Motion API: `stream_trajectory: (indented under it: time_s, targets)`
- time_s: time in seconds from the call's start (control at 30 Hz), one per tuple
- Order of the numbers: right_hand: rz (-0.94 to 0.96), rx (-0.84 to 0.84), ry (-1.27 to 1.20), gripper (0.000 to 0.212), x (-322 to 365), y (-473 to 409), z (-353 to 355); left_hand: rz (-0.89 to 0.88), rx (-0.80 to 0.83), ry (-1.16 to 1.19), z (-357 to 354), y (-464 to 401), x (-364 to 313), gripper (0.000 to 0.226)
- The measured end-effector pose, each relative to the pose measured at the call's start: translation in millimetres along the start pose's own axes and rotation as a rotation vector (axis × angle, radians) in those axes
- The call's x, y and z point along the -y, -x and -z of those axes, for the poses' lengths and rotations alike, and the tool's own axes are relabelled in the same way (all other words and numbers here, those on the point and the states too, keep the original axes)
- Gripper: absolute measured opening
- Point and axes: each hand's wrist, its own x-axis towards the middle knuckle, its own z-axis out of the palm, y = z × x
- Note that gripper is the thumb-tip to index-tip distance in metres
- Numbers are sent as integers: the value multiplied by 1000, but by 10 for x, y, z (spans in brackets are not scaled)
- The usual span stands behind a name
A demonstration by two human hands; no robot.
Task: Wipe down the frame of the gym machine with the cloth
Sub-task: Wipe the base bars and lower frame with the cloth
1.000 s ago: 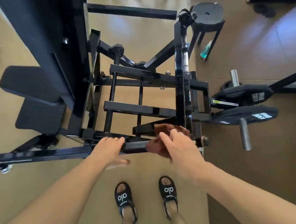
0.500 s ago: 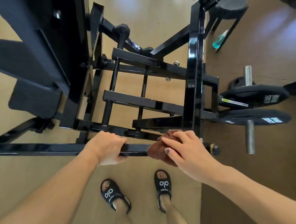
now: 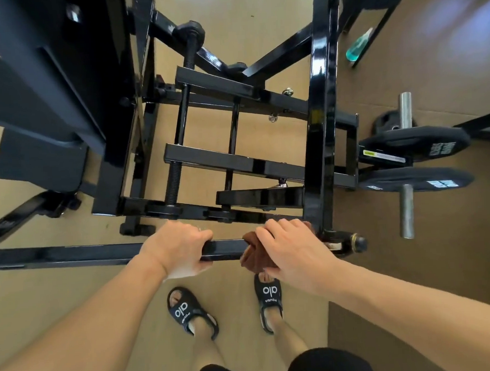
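The brown cloth (image 3: 251, 251) is wrapped over the frame's near crossbar (image 3: 71, 255), at its right end. Your right hand (image 3: 294, 249) presses it there; your left hand (image 3: 176, 250) grips the bar beside it. Wiping is underway; next, slide the cloth left with steady pressure.

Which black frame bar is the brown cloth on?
The nearest horizontal bar, which the left hand grips; the right hand holds the cloth on it.

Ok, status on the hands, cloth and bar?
Left hand grips bar. Right hand presses brown cloth on it. Upright post just ahead.
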Motion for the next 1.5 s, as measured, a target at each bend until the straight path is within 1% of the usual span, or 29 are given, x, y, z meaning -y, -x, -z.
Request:
stream_trajectory:
  time_s: [0.1,0.2,0.27,0.3,0.43,0.53,0.63,0.7,0.83,0.93,1.03,1.13,1.2,1.27,1.37,1.43,1.5]
  targets:
    - [114,-36,-41,58,487,-389,4,12,-25,-31,-29,-1,8,34]
    - [81,-58,-72,66,718,-595,-20,28,-13,-62,-56,11,33,44]
    - [88,-90,-73,68,640,-542,-38,28,-7,-36,-46,12,29,39]
    - [80,-93,-86,67,570,-494,-41,29,-1,-21,-42,10,26,37]
    - [10,-69,-121,50,58,-81,-17,56,26,27,-38,2,23,32]
    - [-47,-99,-14,51,-386,321,-67,55,20,14,-43,14,18,30]
    - [-100,-67,98,51,-347,301,-142,46,11,17,-40,2,14,27]
    - [-77,-67,99,52,-225,190,-167,41,5,23,-33,3,9,26]
    - [46,-130,13,59,63,-119,-168,38,-1,21,-28,1,-4,28]
    - [125,-166,-26,60,318,-352,-209,53,-2,7,-21,-3,-4,33]
    - [151,-187,-98,60,236,-316,-214,64,-5,12,-48,8,-18,34]
    - [103,-162,-114,56,-147,-19,-172,63,-11,52,-58,13,3,30]
    - [45,-159,-57,60,-387,189,-148,59,-27,48,-49,13,9,27]
    - [-10,-130,27,64,-456,296,-154,43,-40,58,-29,28,-5,25]
    - [-94,-59,116,54,-299,210,-119,4,-88,53,-78,10,13,25]
    - [-104,-21,78,55,-83,40,-87,-3,-98,44,-63,8,14,27]
    - [-93,-34,32,55,234,-215,-88,8,-106,38,-48,24,-5,31]
